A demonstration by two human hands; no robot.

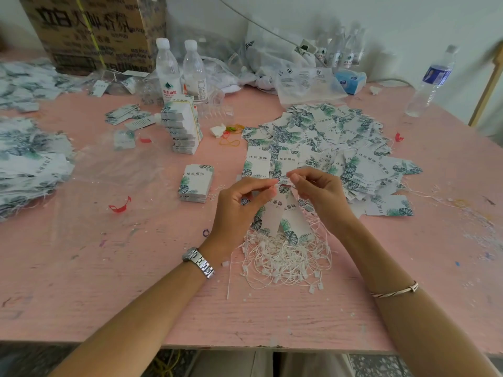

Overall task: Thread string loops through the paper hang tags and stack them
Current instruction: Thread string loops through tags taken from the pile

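My left hand [239, 205] pinches the top of a pair of white hang tags with green leaf print [283, 216], held upright above the table. My right hand [318, 191] pinches a thin white string at the tags' top edge, fingertips almost touching the left ones. Below both hands lies a tangled pile of white string loops [285, 259]. A wide heap of strung tags [326, 142] spreads behind my hands. A small neat stack of tags [196, 186] sits to the left.
On the pink table [109, 281] a taller stack of bundled tags [183, 126] stands mid-left, and more tag heaps [27, 164] lie at the far left. Water bottles [179, 69], plastic bags [294, 66] and a cardboard box [92, 31] line the back. Rubber bands [231, 134] lie nearby.
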